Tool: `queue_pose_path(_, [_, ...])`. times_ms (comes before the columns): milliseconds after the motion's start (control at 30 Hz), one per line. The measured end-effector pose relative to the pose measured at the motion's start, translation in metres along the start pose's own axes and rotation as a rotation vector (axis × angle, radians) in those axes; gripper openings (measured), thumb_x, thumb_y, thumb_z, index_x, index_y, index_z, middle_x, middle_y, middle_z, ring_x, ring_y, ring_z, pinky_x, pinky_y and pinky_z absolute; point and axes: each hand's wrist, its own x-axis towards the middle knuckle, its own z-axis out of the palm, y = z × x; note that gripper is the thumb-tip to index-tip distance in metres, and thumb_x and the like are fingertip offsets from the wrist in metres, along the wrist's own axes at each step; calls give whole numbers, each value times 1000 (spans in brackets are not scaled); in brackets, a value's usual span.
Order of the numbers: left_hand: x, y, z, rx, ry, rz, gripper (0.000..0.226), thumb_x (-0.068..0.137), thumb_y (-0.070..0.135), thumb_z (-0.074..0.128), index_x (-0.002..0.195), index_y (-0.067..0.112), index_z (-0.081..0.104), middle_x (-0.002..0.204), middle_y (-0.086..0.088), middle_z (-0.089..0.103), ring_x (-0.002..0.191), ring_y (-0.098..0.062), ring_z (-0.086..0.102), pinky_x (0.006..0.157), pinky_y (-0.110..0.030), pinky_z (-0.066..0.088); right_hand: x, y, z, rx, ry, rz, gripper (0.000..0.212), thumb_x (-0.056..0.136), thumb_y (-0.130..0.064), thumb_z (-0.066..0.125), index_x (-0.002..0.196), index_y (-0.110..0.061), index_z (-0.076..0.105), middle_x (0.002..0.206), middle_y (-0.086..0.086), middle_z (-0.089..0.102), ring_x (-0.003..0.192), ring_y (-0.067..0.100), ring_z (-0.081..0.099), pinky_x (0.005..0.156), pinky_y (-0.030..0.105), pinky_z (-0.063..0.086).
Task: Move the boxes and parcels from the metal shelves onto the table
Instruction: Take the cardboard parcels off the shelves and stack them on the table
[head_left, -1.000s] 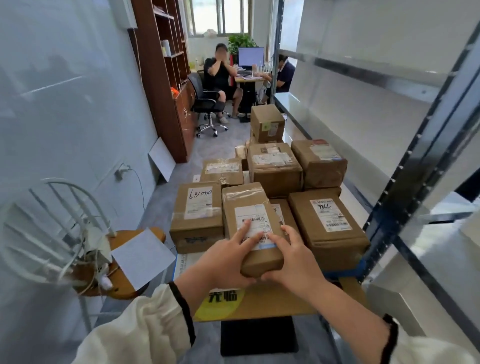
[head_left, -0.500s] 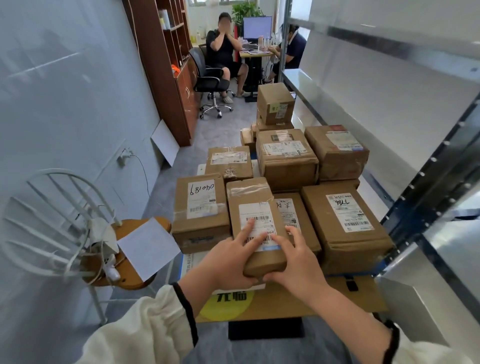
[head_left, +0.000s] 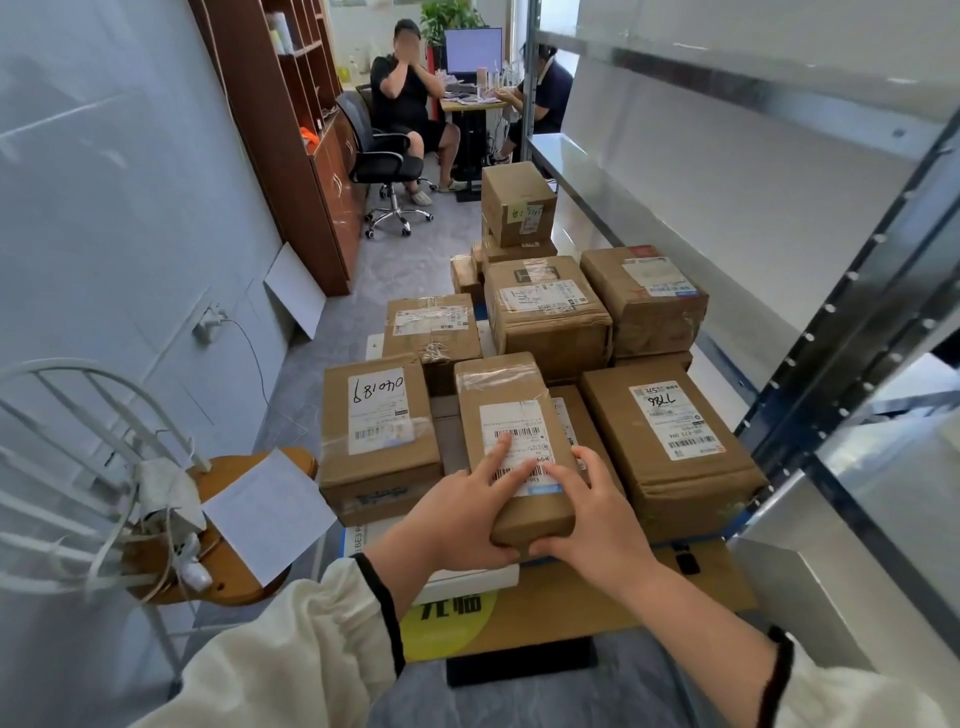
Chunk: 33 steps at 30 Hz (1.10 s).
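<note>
A long narrow cardboard parcel (head_left: 506, 410) with a white barcode label lies in the middle of the packed table (head_left: 587, 608), on top of other boxes. My left hand (head_left: 462, 512) and my right hand (head_left: 597, 512) both grip its near end, fingers spread over the label. To its left sits a box (head_left: 376, 431) with a handwritten label, to its right a wider box (head_left: 670, 441). Several more brown boxes (head_left: 545, 312) are stacked behind. The metal shelves (head_left: 727, 171) on the right show no parcels.
A white wire chair with a wooden seat (head_left: 234, 525) and a paper sheet stands at the left. A blue shelf upright (head_left: 841, 332) rises close on the right. Two people sit at a desk (head_left: 470, 101) in the back, beside a brown bookcase (head_left: 291, 124).
The view has tilted down and drawn nearer to the table. Both hands stay on the narrow parcel's near end, and the parcel keeps its place among the boxes.
</note>
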Motion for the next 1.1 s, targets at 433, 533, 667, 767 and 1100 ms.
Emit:
queue_pose_path(433, [21,12,0,22,8,20,96,83,61,55,149,37,-10,157,-6,-22,120,-36,47,100,-39,42,6,20,-6,25,23,19,87,69,-38,81,142,-30,33,153,-1,10,136,20,27,108,32,37])
queue_pose_path(533, [23,9,-2,35,-7,8,97,82,62,55,148,38,-11,157,-5,-22,121,-35,47,100,-40,42,9,18,-6,25,12,19,87,70,-37,80,142,-29,33,153,-1,10,136,21,27,108,33,38])
queue_pose_path(667, [24,10,-3,49,-17,1,97,82,61,56,148,39,-11,157,-4,-22,122,-35,47,100,-40,42,10,19,-6,26,-2,25,86,70,-37,80,141,-30,31,152,-1,7,137,21,27,108,34,40])
queue_pose_path(767, [24,12,-1,34,-18,-10,98,81,61,58,147,40,-11,157,-2,-23,122,-35,46,101,-41,43,10,19,-6,17,-24,37,86,72,-36,79,141,-31,29,152,-3,4,137,22,25,108,36,39])
queue_pose_path(1100, [21,15,-8,47,-23,-68,101,75,72,55,146,44,-13,157,-3,-23,132,-34,38,100,-41,41,8,16,-11,-67,-71,37,95,72,-44,76,145,-32,16,156,-2,-9,144,25,9,113,41,30])
